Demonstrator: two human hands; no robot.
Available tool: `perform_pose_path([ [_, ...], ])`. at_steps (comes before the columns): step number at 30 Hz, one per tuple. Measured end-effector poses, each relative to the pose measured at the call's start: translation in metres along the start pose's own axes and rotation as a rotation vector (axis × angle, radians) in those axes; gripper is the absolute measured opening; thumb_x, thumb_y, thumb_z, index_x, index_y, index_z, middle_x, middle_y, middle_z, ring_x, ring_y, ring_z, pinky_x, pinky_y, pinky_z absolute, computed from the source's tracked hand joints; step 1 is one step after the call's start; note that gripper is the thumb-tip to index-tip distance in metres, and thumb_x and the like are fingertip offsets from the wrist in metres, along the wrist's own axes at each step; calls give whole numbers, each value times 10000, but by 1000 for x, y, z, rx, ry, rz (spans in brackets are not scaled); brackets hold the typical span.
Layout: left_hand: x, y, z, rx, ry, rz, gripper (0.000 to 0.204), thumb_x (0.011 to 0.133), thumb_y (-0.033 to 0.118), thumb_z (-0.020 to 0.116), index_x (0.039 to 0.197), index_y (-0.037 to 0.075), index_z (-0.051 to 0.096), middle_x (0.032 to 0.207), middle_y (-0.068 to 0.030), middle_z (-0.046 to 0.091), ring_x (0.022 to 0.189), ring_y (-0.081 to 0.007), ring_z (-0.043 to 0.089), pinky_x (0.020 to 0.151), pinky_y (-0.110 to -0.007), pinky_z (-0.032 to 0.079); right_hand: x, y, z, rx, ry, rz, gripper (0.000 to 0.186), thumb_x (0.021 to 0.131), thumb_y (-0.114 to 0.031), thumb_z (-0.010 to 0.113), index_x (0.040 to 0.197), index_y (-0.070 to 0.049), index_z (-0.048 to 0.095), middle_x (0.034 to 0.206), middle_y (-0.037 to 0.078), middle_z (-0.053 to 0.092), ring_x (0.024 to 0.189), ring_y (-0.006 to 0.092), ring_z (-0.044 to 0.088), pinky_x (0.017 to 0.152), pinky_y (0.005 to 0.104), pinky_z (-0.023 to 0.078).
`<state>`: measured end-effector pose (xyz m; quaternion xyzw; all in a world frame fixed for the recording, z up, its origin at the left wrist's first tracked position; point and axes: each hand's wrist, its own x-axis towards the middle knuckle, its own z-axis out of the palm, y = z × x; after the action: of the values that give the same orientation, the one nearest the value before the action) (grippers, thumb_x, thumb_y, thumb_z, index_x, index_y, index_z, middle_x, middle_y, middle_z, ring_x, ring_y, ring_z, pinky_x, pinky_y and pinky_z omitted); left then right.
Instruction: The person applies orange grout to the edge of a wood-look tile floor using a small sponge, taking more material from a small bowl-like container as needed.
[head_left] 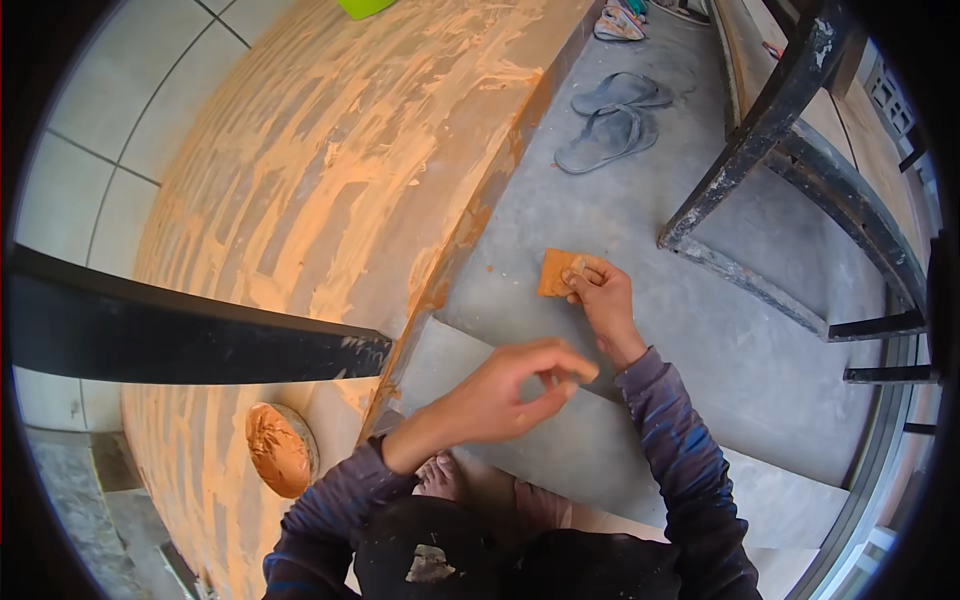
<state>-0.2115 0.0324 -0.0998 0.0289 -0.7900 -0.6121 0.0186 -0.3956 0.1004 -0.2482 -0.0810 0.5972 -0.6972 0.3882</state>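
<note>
My right hand [604, 300] pinches a small flat orange square [553, 273] by its right edge, thumb against fingers, above the grey floor. Whether the square is a putty spreader coated in orange or another material, I cannot tell. Nearer to me and to the left, my left hand [505, 390] is in the air with its thumb and fingers curved apart and nothing between them. A round tub of orange paste [280, 452] sits left of my left forearm. Beside it stretches a large wooden panel [330, 190] streaked with the same orange paste.
A black beam [190, 320] crosses over the panel from the left. At the right stands a dark, paint-spotted frame [745, 165] with legs on the floor. Grey flip-flops [606, 140] lie beyond my right hand. Part of a green container [365, 7] shows at the top.
</note>
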Motion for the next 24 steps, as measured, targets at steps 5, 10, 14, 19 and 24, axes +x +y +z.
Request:
perform_pose_path([
  [5,-157,10,8,-182,144,-517,242,1023,65,635,1261,38,667,1147,-59,734,996,-158,675,875,-309,525,55,-12,58,-172,86,-68,239,961,-15,701,1195,29,682,1027,57,753,811,98,674,688,266,547],
  [10,-266,6,35,-342,751,-689,213,1046,53,580,1244,27,655,1105,-69,740,994,-144,668,831,-269,508,91,28,107,-485,276,-416,289,917,0,710,1197,59,667,917,77,750,744,122,658,656,274,511],
  [14,-361,8,30,-135,1278,-767,208,1037,133,615,1230,61,648,1091,-66,737,920,-126,677,743,-249,510,42,33,106,-77,-37,-99,316,895,-50,717,1189,47,657,889,48,710,691,174,631,684,312,523],
  [19,-445,-30,12,269,1822,-951,407,1028,266,583,1394,93,543,1288,-62,618,1088,-164,585,910,-356,483,55,29,66,-81,-222,197,241,966,-68,628,1200,-13,626,1036,52,691,877,152,674,779,307,555],
  [24,-482,-63,-14,-141,1990,-866,488,1042,346,557,1455,98,486,1290,-92,592,1120,-234,588,949,-388,481,81,17,77,-280,-630,238,224,961,-45,605,1183,-16,618,1096,73,672,976,156,667,892,311,557],
])
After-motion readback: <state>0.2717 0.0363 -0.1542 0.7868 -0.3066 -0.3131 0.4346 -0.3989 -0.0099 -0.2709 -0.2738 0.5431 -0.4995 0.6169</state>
